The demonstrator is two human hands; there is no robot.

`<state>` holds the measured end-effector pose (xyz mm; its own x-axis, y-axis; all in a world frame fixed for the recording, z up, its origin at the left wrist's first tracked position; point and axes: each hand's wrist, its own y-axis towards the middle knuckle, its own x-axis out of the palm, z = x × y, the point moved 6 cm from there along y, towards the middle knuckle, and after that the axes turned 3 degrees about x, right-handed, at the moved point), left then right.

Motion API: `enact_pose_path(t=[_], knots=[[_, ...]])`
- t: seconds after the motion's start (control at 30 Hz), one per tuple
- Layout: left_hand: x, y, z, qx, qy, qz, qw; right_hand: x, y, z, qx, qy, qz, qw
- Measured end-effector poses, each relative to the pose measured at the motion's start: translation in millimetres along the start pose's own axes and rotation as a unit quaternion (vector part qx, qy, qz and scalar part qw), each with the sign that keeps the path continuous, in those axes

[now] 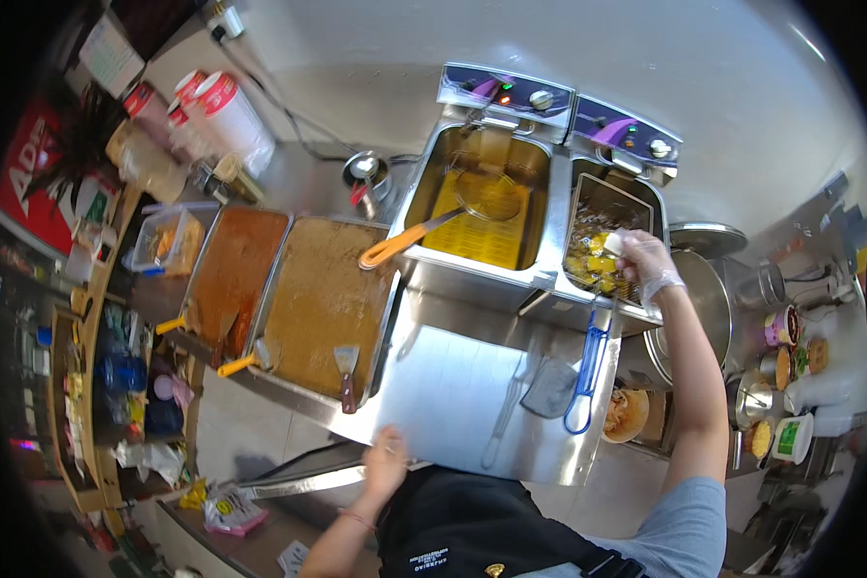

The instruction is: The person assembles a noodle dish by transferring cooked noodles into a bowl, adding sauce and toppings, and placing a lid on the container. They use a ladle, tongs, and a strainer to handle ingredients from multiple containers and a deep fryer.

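Observation:
My right hand (648,258), in a clear plastic glove, is over the right fryer's wire basket (653,214). Its fingers are closed on a pale piece of food (613,244), whose kind I cannot make out. Below it, several yellow pieces of food (597,265) sit in dark, bubbling oil. My bare left hand (385,464) is at the front edge of the steel counter (443,395), its fingers loosely extended with nothing seen in them. In the left fryer (537,258), a round strainer with an orange handle (400,245) lies across yellow oil.
A blue-handled tool (586,378) hangs from the right fryer's front. Left of the fryers are a brown-coated tray (323,289) with a scraper (347,376), and a reddish tray (233,270). A large pot (718,299) stands to the right. Stacked paper cups (226,111) are at back left.

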<state>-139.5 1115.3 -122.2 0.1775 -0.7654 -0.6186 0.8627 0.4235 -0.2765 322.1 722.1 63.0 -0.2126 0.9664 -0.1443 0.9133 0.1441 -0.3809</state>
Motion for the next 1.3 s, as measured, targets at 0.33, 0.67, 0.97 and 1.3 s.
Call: enact_pose_path(t=[0.33,0.67,0.97,1.3], knots=[[-200.8,-119.7,-335.1,-0.303,0.338,0.038,0.890,173.9,-169.0,-44.4,-0.220,-0.301,0.044,0.927],[-252.0,-100.3,-384.2,-0.066,0.193,0.296,0.933,654.2,-300.9,323.6,0.195,-0.173,-0.400,0.879],[-258.1,-118.9,-416.8,-0.060,0.126,0.297,0.945,803.8,-33.9,545.8,-0.206,-0.495,-0.134,0.833],[-250.7,-122.5,-431.7,-0.097,0.011,0.176,0.980,800.5,53.5,646.7,0.105,-0.225,-0.039,0.968]])
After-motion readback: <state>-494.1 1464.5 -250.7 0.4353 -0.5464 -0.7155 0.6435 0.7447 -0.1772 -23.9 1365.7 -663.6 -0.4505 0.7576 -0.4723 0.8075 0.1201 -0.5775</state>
